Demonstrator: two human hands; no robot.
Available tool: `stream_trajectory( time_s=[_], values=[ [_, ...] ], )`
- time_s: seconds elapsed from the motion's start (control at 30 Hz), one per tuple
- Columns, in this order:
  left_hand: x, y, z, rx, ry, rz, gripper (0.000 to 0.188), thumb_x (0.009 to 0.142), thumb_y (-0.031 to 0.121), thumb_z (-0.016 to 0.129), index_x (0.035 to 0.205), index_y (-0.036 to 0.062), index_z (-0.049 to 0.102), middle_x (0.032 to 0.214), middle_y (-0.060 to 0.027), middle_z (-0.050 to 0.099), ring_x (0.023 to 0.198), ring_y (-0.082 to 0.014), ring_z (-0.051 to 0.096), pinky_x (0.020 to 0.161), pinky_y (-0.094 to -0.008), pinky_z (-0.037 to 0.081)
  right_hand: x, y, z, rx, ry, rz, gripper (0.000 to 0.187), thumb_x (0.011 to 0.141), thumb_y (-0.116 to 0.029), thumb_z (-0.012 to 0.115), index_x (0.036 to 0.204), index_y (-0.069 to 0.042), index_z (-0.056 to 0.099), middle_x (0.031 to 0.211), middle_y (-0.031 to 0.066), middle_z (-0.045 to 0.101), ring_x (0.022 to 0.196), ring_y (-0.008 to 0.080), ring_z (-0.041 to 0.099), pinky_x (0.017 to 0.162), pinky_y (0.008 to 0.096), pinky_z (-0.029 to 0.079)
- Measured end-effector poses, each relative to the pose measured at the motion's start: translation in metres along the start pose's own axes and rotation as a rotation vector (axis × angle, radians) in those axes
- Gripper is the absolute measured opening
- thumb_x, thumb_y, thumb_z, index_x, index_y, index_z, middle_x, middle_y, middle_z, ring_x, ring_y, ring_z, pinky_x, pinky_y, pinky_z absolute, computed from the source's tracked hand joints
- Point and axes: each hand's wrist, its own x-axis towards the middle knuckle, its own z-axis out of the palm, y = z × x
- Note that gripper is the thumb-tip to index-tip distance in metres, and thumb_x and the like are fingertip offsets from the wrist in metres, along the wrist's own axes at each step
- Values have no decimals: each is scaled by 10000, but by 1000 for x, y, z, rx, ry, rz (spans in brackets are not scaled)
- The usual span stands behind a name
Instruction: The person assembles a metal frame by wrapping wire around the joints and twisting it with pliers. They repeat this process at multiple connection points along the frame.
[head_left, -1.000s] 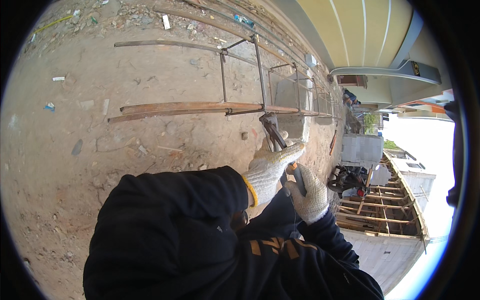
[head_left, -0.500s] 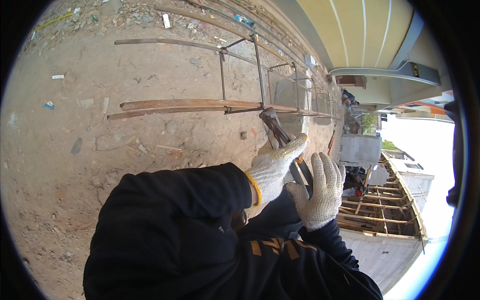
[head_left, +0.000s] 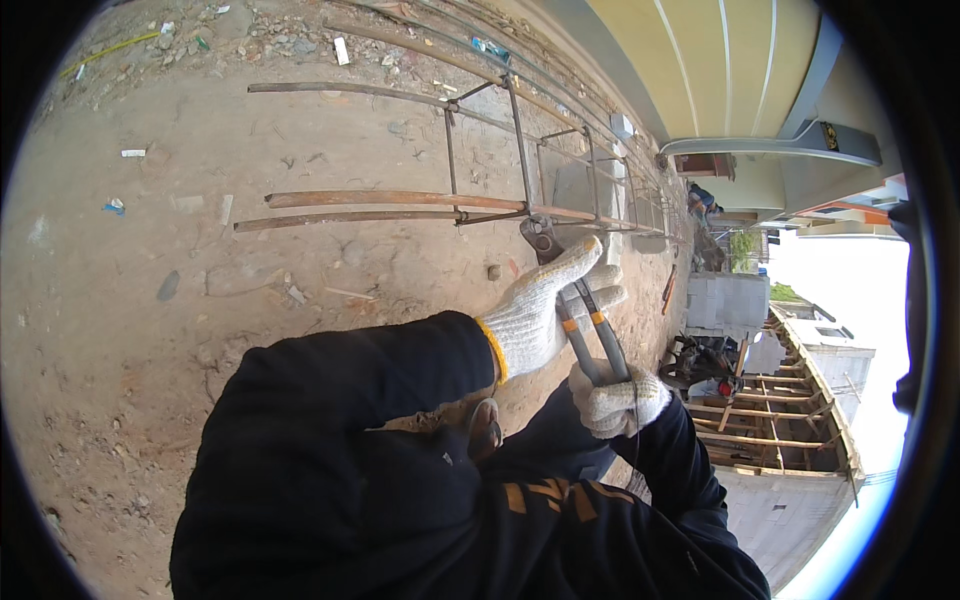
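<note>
A pair of pincers [head_left: 600, 322] with grey, orange-banded handles slants between my hands. Its dark metal head [head_left: 541, 238] is by the near end of a long rusty rebar cage [head_left: 524, 160]; I cannot tell whether they touch. My left hand [head_left: 535, 315], in a white knit glove with a yellow cuff, holds the pincers below the head, thumb in front and fingers behind. Lower right, my gloved right hand [head_left: 622, 402] is closed round the handle ends. A thin dark wire [head_left: 636, 440] hangs beside that hand.
Bare rebar ends [head_left: 350, 215] jut leftward over dirt ground [head_left: 110, 300] strewn with stones and scraps. A yellow-and-grey building [head_left: 690, 60] stands upper right. Grey block walls [head_left: 725, 300], a timber-framed roof [head_left: 775, 400] and a dark machine [head_left: 705, 365] lie to the right. Another person [head_left: 703, 200] is far off.
My right hand has gone from open fingers beside the pincers to closed round the handles. My left hand has moved up slightly, and the handles show more plainly. The view has shifted a little.
</note>
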Motion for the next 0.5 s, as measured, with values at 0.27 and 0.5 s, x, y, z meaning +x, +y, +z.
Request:
stream_trajectory(
  time_s=[0.27, 0.5],
  values=[
    [39, -18, -9, 25, 143, 199, 214, 933, 270, 677, 835, 120, 559, 653, 5, 494, 538, -122, 451, 539, -307, 399, 16, 37, 36, -1512, 1092, -699, 856, 659, -379, 888, 1302, 23, 490, 888, 113, 632, 725, 229, 655, 634, 324, 523],
    [10, -19, -5, 168, 332, 81, 290, 809, 325, 810, 887, 129, 612, 796, -14, 591, 668, -126, 564, 661, -298, 501, 19, 31, -3, 152, -230, -200, 509, 955, -487, 556, 1047, 14, 559, 651, 30, 497, 418, 66, 394, 392, 206, 311]
  ],
)
